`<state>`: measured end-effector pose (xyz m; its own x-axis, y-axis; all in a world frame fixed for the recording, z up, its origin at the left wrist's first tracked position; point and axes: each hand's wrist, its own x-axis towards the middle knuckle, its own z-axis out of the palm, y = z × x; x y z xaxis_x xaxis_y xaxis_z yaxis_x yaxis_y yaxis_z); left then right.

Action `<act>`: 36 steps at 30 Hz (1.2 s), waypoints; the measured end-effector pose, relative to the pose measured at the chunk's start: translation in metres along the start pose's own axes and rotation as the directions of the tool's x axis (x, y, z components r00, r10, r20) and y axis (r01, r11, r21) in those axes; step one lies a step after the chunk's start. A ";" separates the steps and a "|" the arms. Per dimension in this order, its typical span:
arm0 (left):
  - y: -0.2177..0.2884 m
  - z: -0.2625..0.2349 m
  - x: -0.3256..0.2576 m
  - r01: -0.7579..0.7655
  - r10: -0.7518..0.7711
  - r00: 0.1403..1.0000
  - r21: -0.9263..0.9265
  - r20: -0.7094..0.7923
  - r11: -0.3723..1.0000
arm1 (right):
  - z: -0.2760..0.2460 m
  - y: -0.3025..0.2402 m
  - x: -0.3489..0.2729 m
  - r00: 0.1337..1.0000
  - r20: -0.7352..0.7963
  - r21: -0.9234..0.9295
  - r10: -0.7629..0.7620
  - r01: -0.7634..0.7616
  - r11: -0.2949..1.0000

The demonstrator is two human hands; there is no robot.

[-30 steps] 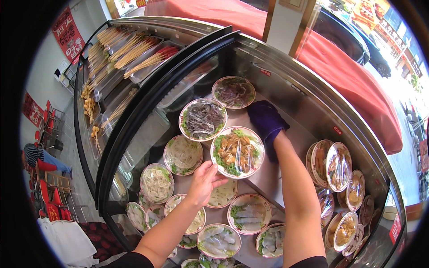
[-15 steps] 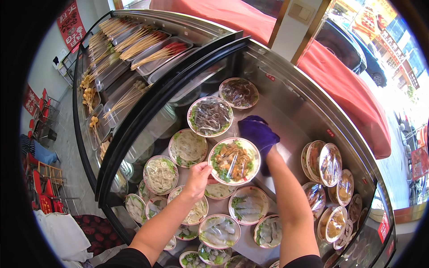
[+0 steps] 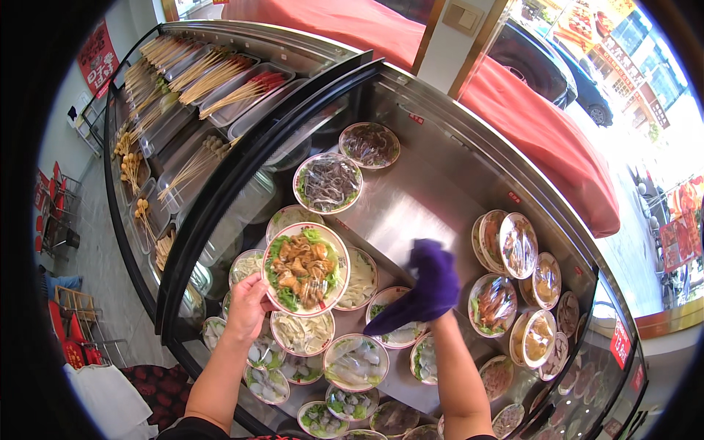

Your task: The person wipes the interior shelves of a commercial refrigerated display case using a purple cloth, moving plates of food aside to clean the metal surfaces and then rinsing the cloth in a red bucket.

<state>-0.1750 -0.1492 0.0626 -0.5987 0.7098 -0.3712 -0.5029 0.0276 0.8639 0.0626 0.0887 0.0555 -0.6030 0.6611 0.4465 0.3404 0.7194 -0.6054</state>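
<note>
Wrapped plate (image 3: 306, 268) of fried stuff on green lettuce is up off the shelf, tilted a bit toward the camera, held at its lower left rim by the person's left hand (image 3: 248, 306), fingers curled around the edge with the thumb near the rim. It hangs right over the other wrapped plates in the middle of the steel display case (image 3: 411, 198), covering part of a plate of pale strips (image 3: 359, 279) beside it and a plate of white slices (image 3: 302, 334) just below. The right hand (image 3: 433, 293) is wrapped up in a purple cloth (image 3: 425, 282), fingers bunched into it so you can't really see them, only that they're gripping the cloth. The cloth sits on the bare steel shelf, just right of the lifted plate, touching the edge of another green-garnished plate (image 3: 396, 323) under it. Further back on the shelf there's a plate of dark shreds on greens (image 3: 328, 182) and one of reddish-brown slices (image 3: 369, 144) behind it. To the right, a row of wrapped plates (image 3: 517, 246) stands on edge, leaning against each other. Left of the case, behind the curved glass, trays of skewers (image 3: 213, 77) are lined up.
</note>
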 end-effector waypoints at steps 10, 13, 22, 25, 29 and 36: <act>-0.017 0.075 0.050 0.011 -0.047 0.981 0.183 0.190 0.983 | 0.059 0.011 -0.005 0.992 0.039 0.058 0.122 -0.124 0.991; -0.034 0.128 0.075 -0.025 -0.047 0.939 0.205 0.340 0.979 | 0.071 -0.019 -0.039 0.998 0.055 0.116 0.015 -0.021 0.993; -0.134 0.192 0.127 0.092 -0.265 0.840 0.358 0.473 0.929 | 0.024 -0.072 -0.081 0.937 0.343 -0.005 -0.069 0.075 0.997; -0.103 0.172 0.129 -0.043 -0.126 0.925 0.426 0.360 0.904 | -0.003 -0.080 -0.048 0.973 0.224 -0.072 0.053 -0.037 0.997; -0.052 0.085 0.143 -0.145 0.155 0.971 0.070 -0.180 0.987 | 0.016 -0.043 0.013 0.975 -0.177 -0.099 -0.132 0.116 0.988; -0.022 0.063 0.184 -0.050 0.045 0.996 -0.069 -0.074 0.996 | 0.045 0.122 0.174 0.997 -0.076 -0.622 -0.009 -0.040 0.782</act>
<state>-0.2347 0.0257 -0.0033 -0.6649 0.6565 -0.3562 -0.5144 -0.0567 0.8557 -0.0332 0.2820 0.0291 -0.5497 0.6687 0.5006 0.7390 0.6687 -0.0818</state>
